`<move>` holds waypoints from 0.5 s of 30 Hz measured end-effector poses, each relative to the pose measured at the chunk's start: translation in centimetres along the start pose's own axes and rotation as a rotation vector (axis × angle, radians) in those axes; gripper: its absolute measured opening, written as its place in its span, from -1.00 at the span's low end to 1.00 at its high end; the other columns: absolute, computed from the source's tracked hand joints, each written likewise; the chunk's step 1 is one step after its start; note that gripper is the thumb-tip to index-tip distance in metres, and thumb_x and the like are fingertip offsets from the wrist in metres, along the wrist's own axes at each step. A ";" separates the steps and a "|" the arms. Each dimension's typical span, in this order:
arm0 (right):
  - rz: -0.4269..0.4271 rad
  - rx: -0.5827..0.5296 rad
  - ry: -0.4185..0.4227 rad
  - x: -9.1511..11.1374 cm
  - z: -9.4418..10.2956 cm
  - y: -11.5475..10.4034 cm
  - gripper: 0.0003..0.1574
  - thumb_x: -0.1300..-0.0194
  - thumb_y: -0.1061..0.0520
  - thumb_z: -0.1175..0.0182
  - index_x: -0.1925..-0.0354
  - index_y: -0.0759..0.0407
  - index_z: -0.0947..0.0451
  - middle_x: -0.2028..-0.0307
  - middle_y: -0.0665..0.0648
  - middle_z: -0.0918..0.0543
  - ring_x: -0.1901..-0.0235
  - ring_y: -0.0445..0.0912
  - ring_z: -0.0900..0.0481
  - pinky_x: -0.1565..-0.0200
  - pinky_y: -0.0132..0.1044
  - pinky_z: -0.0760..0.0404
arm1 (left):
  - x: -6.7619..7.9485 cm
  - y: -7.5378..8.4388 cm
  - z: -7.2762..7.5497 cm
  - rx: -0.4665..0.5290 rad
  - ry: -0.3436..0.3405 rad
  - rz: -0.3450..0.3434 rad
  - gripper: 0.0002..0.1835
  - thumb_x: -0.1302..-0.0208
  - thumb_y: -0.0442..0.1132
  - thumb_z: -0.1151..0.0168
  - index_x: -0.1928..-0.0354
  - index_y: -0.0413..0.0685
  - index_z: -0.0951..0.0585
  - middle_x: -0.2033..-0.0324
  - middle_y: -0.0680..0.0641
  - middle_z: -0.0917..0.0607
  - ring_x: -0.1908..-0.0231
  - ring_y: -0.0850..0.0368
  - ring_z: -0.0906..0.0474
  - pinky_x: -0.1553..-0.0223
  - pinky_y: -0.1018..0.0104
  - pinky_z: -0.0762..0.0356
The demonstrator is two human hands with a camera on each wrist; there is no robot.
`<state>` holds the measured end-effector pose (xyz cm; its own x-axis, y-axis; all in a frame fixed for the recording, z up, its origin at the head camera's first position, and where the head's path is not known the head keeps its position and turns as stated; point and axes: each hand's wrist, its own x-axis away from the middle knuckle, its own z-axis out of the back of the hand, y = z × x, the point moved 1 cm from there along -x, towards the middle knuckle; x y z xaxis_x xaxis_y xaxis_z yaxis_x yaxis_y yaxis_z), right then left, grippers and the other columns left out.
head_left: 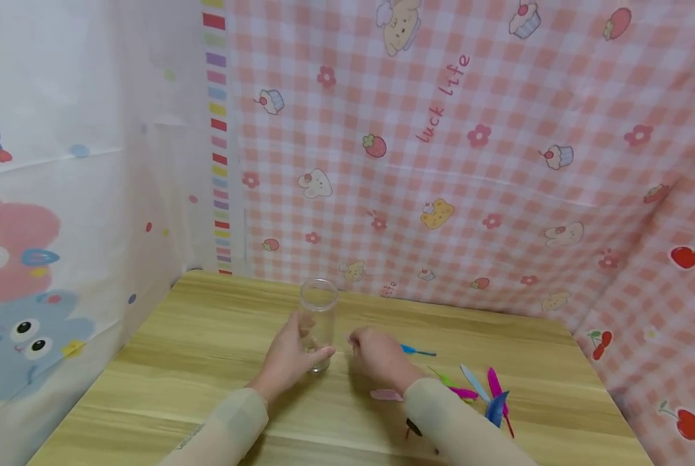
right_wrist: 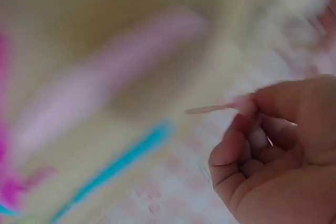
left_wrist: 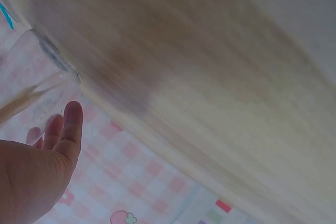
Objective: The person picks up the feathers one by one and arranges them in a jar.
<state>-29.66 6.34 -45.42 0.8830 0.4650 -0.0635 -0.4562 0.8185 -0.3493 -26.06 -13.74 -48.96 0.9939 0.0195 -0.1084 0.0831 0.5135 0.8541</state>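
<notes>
The right hand (head_left: 379,356) is turning its back to the head view and hiding what it is holding; the right wrist view is showing thumb and fingertips pinching a small pink piece with a thin, pale stem (right_wrist: 207,109), whose full shape is staying hard to make out. Just left of it, the left hand (head_left: 286,359) is curling around a clear glass (head_left: 323,314), thumb crossing its near side, and the glass is standing upright at the middle of the table (head_left: 208,323). Its wall is letting the fingers behind show through. In the left wrist view the glass is running off the left edge, and a tan streak (left_wrist: 23,102) there is too blurred to name. The right hand and sleeve (head_left: 441,408) are covering parts of the feathers: a blue feather (head_left: 408,349) is poking out on the far side, a pale pink feather (head_left: 386,394) on the near side. Farther right, a magenta feather (head_left: 495,383) and a dark blue feather (head_left: 495,411) are overlapping. A dark thing (head_left: 413,427) is lying half hidden nearest the sleeve.
</notes>
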 end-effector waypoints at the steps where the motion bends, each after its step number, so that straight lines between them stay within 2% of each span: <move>1: -0.029 -0.122 0.058 -0.3 1.5 -0.2 -0.77 -0.62 0.15 -0.16 0.07 0.20 -0.74 0.28 0.11 -0.77 0.31 -0.07 -0.70 0.25 -0.20 -0.76 | 0.0 0.0 0.0 -0.005 -0.002 -0.002 -0.17 -0.25 0.02 -0.60 -0.40 -0.12 -0.38 -0.38 -0.23 -0.59 -0.38 -0.28 -0.54 -0.33 -0.22 -0.64; 2: -0.062 -0.265 0.121 -0.6 3.2 -0.4 -0.77 -0.62 0.15 -0.15 0.05 0.21 -0.73 0.29 0.10 -0.75 0.34 -0.11 -0.66 0.29 -0.25 -0.72 | 0.0 0.1 0.0 -0.009 -0.003 -0.003 -0.17 -0.25 0.02 -0.60 -0.41 -0.12 -0.38 -0.38 -0.23 -0.59 -0.37 -0.28 -0.55 -0.32 -0.23 -0.64; 4: -0.066 -0.513 0.280 -1.1 6.8 -1.4 -0.76 -0.64 0.10 -0.14 0.05 0.20 -0.70 0.35 0.08 -0.66 0.42 -0.16 -0.50 0.39 -0.37 -0.54 | 0.0 0.1 0.0 -0.015 -0.001 -0.004 -0.17 -0.25 0.02 -0.60 -0.41 -0.12 -0.38 -0.38 -0.23 -0.59 -0.37 -0.29 -0.55 -0.32 -0.23 -0.64; 5: -0.045 -0.618 0.352 -1.2 8.6 -2.1 -0.77 -0.63 0.10 -0.15 0.05 0.20 -0.68 0.34 0.11 -0.65 0.42 -0.14 -0.47 0.40 -0.39 -0.50 | 0.1 0.1 0.0 -0.015 -0.002 -0.003 -0.17 -0.25 0.01 -0.60 -0.41 -0.12 -0.38 -0.38 -0.23 -0.59 -0.38 -0.29 -0.54 -0.32 -0.23 -0.64; 7: 0.013 -0.758 0.458 -1.2 11.5 -3.6 -0.76 -0.63 0.09 -0.16 -0.02 0.22 -0.65 0.27 0.14 -0.67 0.36 -0.11 -0.48 0.35 -0.40 -0.47 | 0.1 0.1 0.0 -0.011 0.000 0.002 -0.18 -0.25 0.00 -0.60 -0.41 -0.12 -0.38 -0.39 -0.23 -0.58 -0.38 -0.30 -0.54 -0.32 -0.24 -0.64; 9: 0.068 -0.823 0.496 -1.2 13.2 -5.1 -0.74 -0.64 0.06 -0.16 -0.05 0.20 -0.64 0.21 0.16 -0.69 0.32 -0.08 -0.50 0.32 -0.40 -0.48 | 0.0 0.1 0.0 -0.005 0.002 0.007 -0.19 -0.25 -0.02 -0.60 -0.41 -0.11 -0.38 -0.40 -0.22 -0.57 -0.39 -0.30 -0.53 -0.33 -0.24 -0.64; 11: 0.098 -0.829 0.484 -1.1 13.5 -6.3 -0.74 -0.64 0.04 -0.16 -0.04 0.18 -0.65 0.18 0.15 -0.71 0.28 -0.09 -0.54 0.30 -0.40 -0.52 | 0.0 0.1 0.0 0.000 0.003 0.007 -0.20 -0.26 -0.03 -0.60 -0.40 -0.11 -0.39 -0.39 -0.23 -0.58 -0.39 -0.30 -0.54 -0.33 -0.24 -0.63; 15: 0.095 -0.750 0.427 -1.3 11.6 -7.2 -0.76 -0.64 0.04 -0.16 -0.03 0.15 -0.66 0.17 0.10 -0.74 0.22 -0.12 -0.62 0.28 -0.38 -0.61 | 0.0 0.2 -0.1 -0.005 0.002 0.005 -0.23 -0.27 -0.04 -0.59 -0.38 -0.12 -0.39 -0.37 -0.23 -0.59 -0.38 -0.29 -0.55 -0.32 -0.23 -0.64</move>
<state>-28.77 3.74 -31.99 0.8793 0.2305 -0.4168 -0.4697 0.2745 -0.8391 -26.02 -13.53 -48.80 0.9941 0.0241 -0.1053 0.0777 0.5178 0.8520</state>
